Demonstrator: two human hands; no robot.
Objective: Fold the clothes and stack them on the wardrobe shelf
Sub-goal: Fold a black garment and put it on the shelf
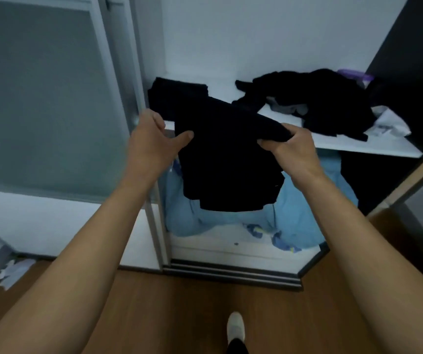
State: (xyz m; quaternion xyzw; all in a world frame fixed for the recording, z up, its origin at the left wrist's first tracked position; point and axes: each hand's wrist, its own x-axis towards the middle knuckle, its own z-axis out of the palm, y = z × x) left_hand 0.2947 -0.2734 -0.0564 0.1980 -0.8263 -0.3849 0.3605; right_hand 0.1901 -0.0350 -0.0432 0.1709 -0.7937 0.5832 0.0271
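I hold a dark folded garment (228, 162) in the air in front of the white wardrobe shelf (373, 146). My left hand (151, 139) grips its left top edge, thumb on the cloth. My right hand (292, 146) pinches its right top corner. The garment's lower half hangs down below the shelf edge. A folded dark stack (177, 95) lies on the shelf's left side, just behind the held garment. A loose heap of dark clothes (315, 100) lies on the shelf's right side.
Light blue fabric (305, 205) fills the compartment under the shelf. A sliding door (39, 98) stands to the left. White paper (389, 123) and a purple item (353, 74) lie at the shelf's right. My foot (236, 325) stands on the wooden floor; crumpled white paper (14, 272) lies at left.
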